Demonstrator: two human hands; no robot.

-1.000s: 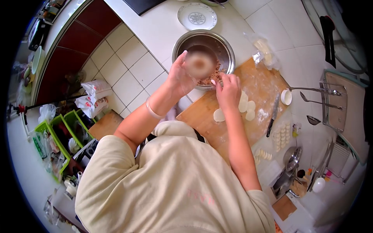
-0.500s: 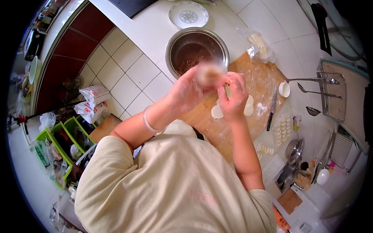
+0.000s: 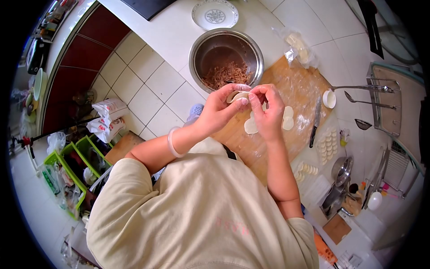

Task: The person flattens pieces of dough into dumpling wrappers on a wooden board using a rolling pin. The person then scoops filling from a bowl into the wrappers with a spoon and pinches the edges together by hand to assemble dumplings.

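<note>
Between both hands a pale dough wrapper [image 3: 239, 95] is folded over, its edges close together. My left hand [image 3: 220, 108] pinches the wrapper from the left, thumb in front and fingers behind. My right hand [image 3: 268, 110] grips its right end between thumb and fingertips. Just beyond the hands stands a metal bowl [image 3: 194, 58] with brown minced filling [image 3: 227, 74] in it. Flat round wrappers [image 3: 288, 118] lie on the floured wooden board [image 3: 299, 96], partly hidden by my right hand.
A knife [image 3: 316, 121] and a small white cup [image 3: 329, 99] are at the board's right. Several shaped dumplings [image 3: 328, 144] lie in rows beyond it. A patterned plate [image 3: 215, 15] sits behind the bowl, and a plastic bag [image 3: 297, 47] at the back right.
Both hands have come from over the bowl to in front of it. The wrapper, open and blurred earlier, is now folded, and both hands hold it.
</note>
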